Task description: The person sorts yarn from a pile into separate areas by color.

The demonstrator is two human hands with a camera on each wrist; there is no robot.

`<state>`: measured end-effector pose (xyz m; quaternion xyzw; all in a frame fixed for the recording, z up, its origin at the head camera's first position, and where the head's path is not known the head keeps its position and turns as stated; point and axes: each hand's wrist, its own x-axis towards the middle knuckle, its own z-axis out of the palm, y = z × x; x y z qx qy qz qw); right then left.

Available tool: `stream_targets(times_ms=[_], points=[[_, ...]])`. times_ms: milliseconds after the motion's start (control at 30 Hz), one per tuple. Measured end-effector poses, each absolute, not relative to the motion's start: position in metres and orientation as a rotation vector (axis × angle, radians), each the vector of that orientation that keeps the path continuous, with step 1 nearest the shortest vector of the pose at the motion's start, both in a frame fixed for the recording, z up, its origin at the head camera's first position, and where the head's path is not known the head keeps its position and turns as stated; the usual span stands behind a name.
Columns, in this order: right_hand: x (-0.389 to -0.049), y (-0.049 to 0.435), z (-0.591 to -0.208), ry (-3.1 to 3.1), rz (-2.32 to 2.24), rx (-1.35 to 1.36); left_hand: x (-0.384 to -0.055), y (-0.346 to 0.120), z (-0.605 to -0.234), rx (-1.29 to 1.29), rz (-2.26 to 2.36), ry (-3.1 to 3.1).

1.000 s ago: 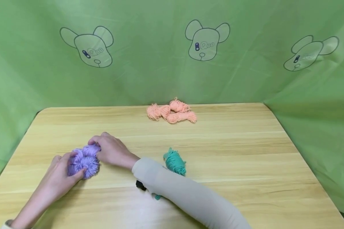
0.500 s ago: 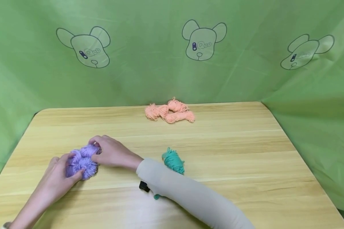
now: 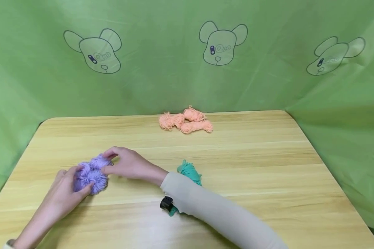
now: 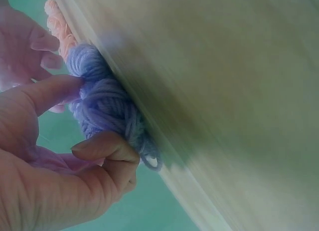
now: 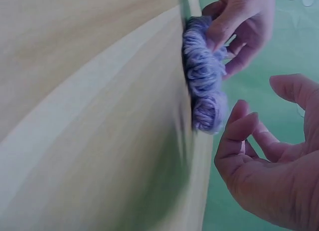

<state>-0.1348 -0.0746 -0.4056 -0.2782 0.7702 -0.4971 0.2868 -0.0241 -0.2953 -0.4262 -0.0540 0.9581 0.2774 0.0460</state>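
On the left of the table lies a cluster of purple yarn skeins [image 3: 95,179], bunched side by side. My left hand [image 3: 61,191] holds the cluster from its near left side, thumb and fingers spread round it. In the left wrist view, its thumb and fingertips press into the purple strands [image 4: 107,104]. My right hand [image 3: 131,165] is at the far right end of the bunch, thumb and fingers parted. From the right wrist view, this hand [image 5: 271,156] stands a little off the purple yarn [image 5: 207,76], with nothing between its fingers.
Several peach yarn skeins [image 3: 197,127] lie together at the table's back edge. A teal yarn skein [image 3: 189,172] sits mid-table, partly behind the right sleeve [image 3: 205,202]. More teal yarn [image 3: 172,211] shows beneath the black wrist camera [image 3: 166,203]. Green fabric [image 3: 162,79] surrounds the table [image 3: 252,145].
My right hand has loosened from the purple yarn and drawn back slightly to the right, its fingers parting. My left hand stays on the cluster.
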Motion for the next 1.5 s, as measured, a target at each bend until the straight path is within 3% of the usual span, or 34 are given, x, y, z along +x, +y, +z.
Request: stream_targets(times_ms=[700, 1500], points=[[-0.123, -0.005, -0.373, 1.948, -1.409, -0.726, -0.023, -0.302, -0.425, -0.125, 0.893, 2.988], [-0.107, 0.093, -0.386, 2.335, -1.403, -0.589, -0.017, -0.293, -0.429, -0.081, 0.933, 3.168]])
